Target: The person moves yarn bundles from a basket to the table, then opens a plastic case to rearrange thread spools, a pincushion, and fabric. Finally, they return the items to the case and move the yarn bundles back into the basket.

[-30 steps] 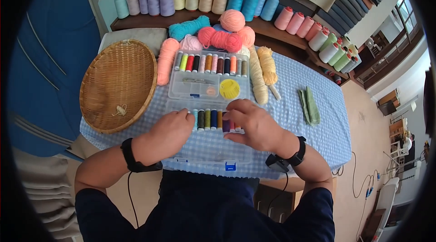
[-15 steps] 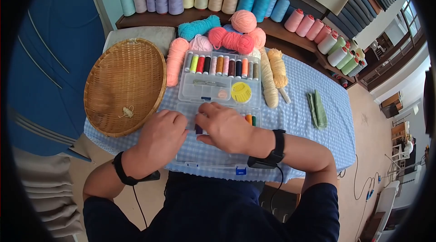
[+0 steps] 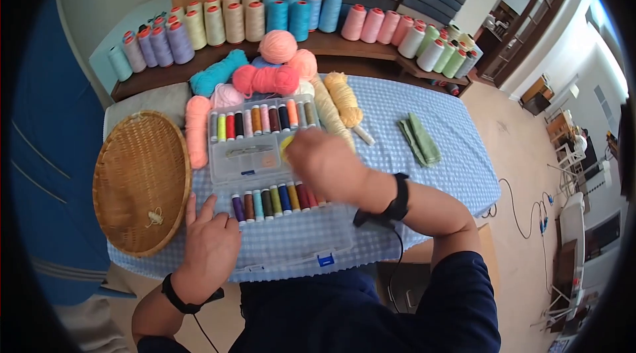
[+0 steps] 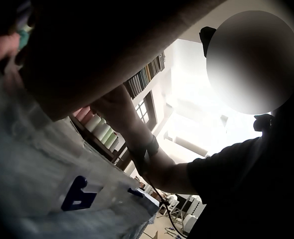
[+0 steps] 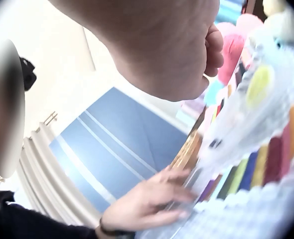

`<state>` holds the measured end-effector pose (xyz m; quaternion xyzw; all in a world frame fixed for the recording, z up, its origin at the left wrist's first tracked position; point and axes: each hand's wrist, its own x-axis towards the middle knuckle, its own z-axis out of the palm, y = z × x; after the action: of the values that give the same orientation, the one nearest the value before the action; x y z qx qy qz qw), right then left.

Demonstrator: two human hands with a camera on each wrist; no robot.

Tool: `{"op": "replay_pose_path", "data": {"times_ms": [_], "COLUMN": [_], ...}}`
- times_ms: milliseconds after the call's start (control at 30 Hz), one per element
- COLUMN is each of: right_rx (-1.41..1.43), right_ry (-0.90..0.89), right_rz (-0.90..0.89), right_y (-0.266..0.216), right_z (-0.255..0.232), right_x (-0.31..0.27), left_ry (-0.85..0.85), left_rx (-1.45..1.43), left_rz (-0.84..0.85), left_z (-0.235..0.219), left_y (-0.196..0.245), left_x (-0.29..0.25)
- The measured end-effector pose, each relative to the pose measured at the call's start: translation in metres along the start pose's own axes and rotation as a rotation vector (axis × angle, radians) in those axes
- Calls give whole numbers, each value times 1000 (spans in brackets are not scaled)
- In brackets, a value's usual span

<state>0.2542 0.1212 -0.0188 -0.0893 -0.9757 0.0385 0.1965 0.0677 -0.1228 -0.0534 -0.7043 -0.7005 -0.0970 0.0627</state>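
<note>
A lower row of thread spools (image 3: 285, 198) in several colours lies in a clear plastic case (image 3: 291, 237), with a purple spool (image 3: 238, 208) at its left end. My left hand (image 3: 213, 240) rests at the case's left side, its fingers extended. Blurred in the head view, my right hand (image 3: 324, 166) is above the upper clear tray (image 3: 228, 166) and partly covers a yellow disc (image 3: 286, 148). Its fingers (image 5: 214, 55) look curled in the right wrist view, and I cannot tell if anything is between them. An upper row of spools (image 3: 265, 118) fills the tray's back.
A wicker basket (image 3: 142, 181) with a bit of cream yarn (image 3: 154, 216) stands on the left. Yarn skeins (image 3: 266, 79) are piled behind the tray. Folded green cloth (image 3: 419, 140) lies on the right. Thread cones (image 3: 233, 23) line the back shelf.
My right hand has left the lower row's left end and moved up over the upper tray. A purple spool now shows there. My left hand has lowered and straightened its fingers. The head view has shifted.
</note>
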Motion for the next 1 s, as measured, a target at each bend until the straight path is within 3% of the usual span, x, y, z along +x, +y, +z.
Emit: {"op": "replay_pose_path", "data": {"times_ms": [33,67,100,167,300,367,467,533,600,633,733,800,833,900,1000], "right_rx": [-81,-123,-117,-183,138,68,-6,1,160,270,529,480,480,338,167], "right_ry": [78,25,106,92,-105,-116,-111,-37,-20,-93,-242,-134,-133,-170,-318], "right_rz": [92,251,440,581,703,683,681,663,622,529,180,-190,-198,-454,-387], "right_y": [28,54,69,113,160,162,151,115,74,56,8,-17,-28,-45,-62], "right_z": [2,-1,-6,-5,12,12,8,-13,-27,-30,-16,12,19,29,39], "right_x": [-9,-18,-28,-54,-86,-90,-85,-68,-47,-38,-8,13,26,52,69], "left_ry": [-10,-18,-13,-39,-72,-90,-83,-125,-66,20,37,57,76,88,113], "left_rx": [2,5,3,-11,-34,-28,-39,-21,-101,-123,-204,-195,-188,-196,-229], "left_rz": [18,33,41,52,79,72,61,11,72,91,-8,-16,-21,3,26], "left_z": [4,7,9,12,12,11,5,-2,-6,-14,-12,-13,-14,-13,-12], "left_y": [-1,-3,-4,-5,-8,-7,-9,-11,-13,-9,-9,-6,-4,-3,-1], "left_x": [0,0,0,2,7,5,4,2,1,2,-6,-11,-14,-22,-32]}}
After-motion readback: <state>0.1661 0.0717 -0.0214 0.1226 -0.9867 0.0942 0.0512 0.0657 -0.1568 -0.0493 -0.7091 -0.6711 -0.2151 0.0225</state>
